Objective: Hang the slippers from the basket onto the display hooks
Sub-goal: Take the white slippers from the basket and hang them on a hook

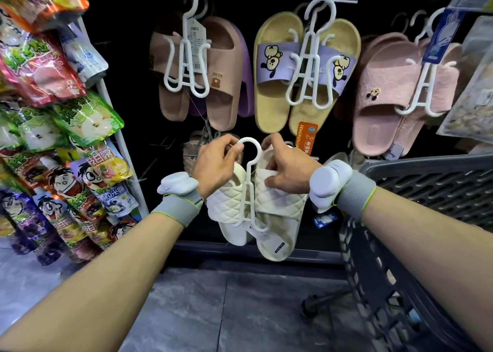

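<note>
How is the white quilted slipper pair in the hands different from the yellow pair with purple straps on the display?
The white quilted pair is held by the left hand and right hand, not yet hung; the yellow pair hangs on the display. The white straps are plain and quilted; the yellow pair's purple straps bear cartoon prints. The white pair sits lower. Both are clipped on white plastic hangers.

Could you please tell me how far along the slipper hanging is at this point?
Done: three pairs hang on the display above, the pink bear pair, the yellow pair and the fluffy pink pair. In hand: the left hand pinches the white hanger of the cream quilted pair; the right hand grips its strap. Left: hooking it on. The grey basket's contents cannot be seen.
</note>
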Available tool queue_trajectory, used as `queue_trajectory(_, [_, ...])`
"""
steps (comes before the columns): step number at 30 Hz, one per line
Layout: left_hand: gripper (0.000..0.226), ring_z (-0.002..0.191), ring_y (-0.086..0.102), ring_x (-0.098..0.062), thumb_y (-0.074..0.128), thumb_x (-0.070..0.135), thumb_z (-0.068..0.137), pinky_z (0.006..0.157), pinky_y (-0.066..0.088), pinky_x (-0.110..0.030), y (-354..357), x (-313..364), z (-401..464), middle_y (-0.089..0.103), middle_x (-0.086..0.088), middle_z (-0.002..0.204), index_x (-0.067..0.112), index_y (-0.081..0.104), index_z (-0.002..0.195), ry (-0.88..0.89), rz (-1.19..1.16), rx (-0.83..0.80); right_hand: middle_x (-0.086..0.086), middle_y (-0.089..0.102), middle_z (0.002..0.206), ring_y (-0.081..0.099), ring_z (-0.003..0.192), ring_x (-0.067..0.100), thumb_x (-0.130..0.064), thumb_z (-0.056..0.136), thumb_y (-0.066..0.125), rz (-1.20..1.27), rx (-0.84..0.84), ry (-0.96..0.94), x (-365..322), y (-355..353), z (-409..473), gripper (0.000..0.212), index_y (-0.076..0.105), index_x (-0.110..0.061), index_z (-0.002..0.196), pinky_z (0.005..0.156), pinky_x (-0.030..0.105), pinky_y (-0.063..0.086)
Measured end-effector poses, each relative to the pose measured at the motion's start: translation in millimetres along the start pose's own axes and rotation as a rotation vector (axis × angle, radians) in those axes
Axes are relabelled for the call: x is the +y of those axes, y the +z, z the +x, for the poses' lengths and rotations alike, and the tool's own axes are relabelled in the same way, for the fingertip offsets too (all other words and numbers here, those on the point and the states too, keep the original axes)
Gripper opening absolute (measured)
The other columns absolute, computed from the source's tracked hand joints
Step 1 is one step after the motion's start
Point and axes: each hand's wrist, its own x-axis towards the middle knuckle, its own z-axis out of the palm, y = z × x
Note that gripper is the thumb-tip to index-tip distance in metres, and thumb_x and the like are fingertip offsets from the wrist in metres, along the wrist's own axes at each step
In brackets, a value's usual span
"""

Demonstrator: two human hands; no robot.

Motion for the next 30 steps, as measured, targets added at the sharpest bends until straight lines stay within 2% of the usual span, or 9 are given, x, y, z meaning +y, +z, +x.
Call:
queue_trajectory(2, [0.019,0.074,0.062,-0.018,0.054,0.025,0.095,0.073,0.043,-0.027,-0.5,-0.7,0.1,0.070,-0.002,0.076,0.012,0.066,0.092,-0.017,-0.015,0.011,0.003,0.070,0.094,0.065,0.087,0.026,-0.006,0.076,0.067,0.026,-0.019,-0.002,-0.5,0.1,-0.6,0.059,0.031,-0.012,0.123,0.079,0.037,0.053])
queue_trajectory(7, [0.018,0.077,0.063,-0.018,0.055,0.027,0.094,0.077,0.048,-0.031,-0.7,-3.2,-0.8,0.070,0.001,0.076,0.013,0.067,0.089,-0.016,-0.014,0.006,0.000,0.073,0.098,0.065,0.095,0.025,0.000,0.077,0.061,0.007,-0.060,0.029,3.0,3.8,2.9,0.052,0.035,-0.014,0.120,0.088,0.042,0.054])
queue_trajectory(11, [0.017,0.075,0.063,-0.017,0.057,0.027,0.093,0.077,0.047,-0.030,-0.7,-5.3,-1.3,0.070,0.002,0.075,0.014,0.068,0.088,-0.009,-0.003,-0.009,0.009,0.069,0.108,0.062,0.104,0.029,-0.010,0.079,0.059,-0.043,-0.069,0.042,7.5,7.0,5.3,0.046,0.042,-0.016,0.122,0.092,0.042,0.051])
queue_trajectory(14, [0.015,0.073,0.062,-0.014,0.058,0.026,0.093,0.074,0.045,-0.025,-1.1,-5.4,-2.2,0.071,0.002,0.075,0.016,0.068,0.089,-0.002,-0.012,-0.030,0.012,0.067,0.112,0.061,0.107,0.030,-0.017,0.083,0.060,-0.083,-0.055,0.045,8.4,7.3,5.5,0.043,0.047,-0.015,0.123,0.091,0.042,0.051])
queue_trajectory(18, [0.011,0.067,0.058,-0.001,0.060,0.025,0.092,0.065,0.039,-0.007,-2.1,-3.1,-3.5,0.071,0.003,0.074,0.019,0.069,0.088,0.008,-0.020,-0.074,0.011,0.068,0.113,0.063,0.106,0.030,-0.020,0.089,0.055,-0.102,-0.048,0.054,8.0,7.7,7.4,0.033,0.050,-0.012,0.121,0.091,0.042,0.052])
queue_trajectory(21, [0.011,0.063,0.057,0.007,0.062,0.024,0.091,0.063,0.037,-0.003,-5.5,-2.0,-5.0,0.071,0.003,0.074,0.018,0.070,0.089,-0.008,-0.052,-0.089,0.010,0.072,0.104,0.068,0.095,0.028,-0.025,0.094,0.048,-0.100,-0.029,0.050,8.7,8.3,10.2,0.025,0.053,-0.013,0.116,0.087,0.042,0.054])
queue_trajectory(25, [0.010,0.075,0.065,-0.003,0.065,0.026,0.089,0.070,0.042,-0.008,-12.0,-3.9,-7.0,0.074,0.002,0.078,0.020,0.073,0.092,-0.012,-0.070,-0.105,0.003,0.076,0.080,0.072,0.076,0.019,-0.027,0.097,0.044,-0.046,-0.032,0.035,7.0,8.4,10.7,0.021,0.053,-0.016,0.111,0.082,0.038,0.056])
queue_trajectory(28, [0.010,0.077,0.066,-0.005,0.067,0.024,0.088,0.070,0.043,-0.007,-14.6,-6.9,-9.2,0.075,0.000,0.078,0.019,0.074,0.092,-0.017,-0.074,-0.118,0.003,0.077,0.079,0.072,0.075,0.016,-0.025,0.097,0.042,-0.037,-0.048,0.032,5.3,6.5,11.8,0.019,0.054,-0.016,0.109,0.082,0.037,0.057])
queue_trajectory(30, [0.010,0.077,0.068,-0.006,0.067,0.024,0.088,0.074,0.046,-0.012,-18.0,-8.7,-11.7,0.075,0.001,0.077,0.019,0.075,0.091,-0.028,-0.072,-0.132,0.002,0.077,0.079,0.072,0.075,0.016,-0.026,0.096,0.043,-0.071,-0.058,0.027,2.8,5.3,12.9,0.019,0.056,-0.017,0.108,0.082,0.036,0.056])
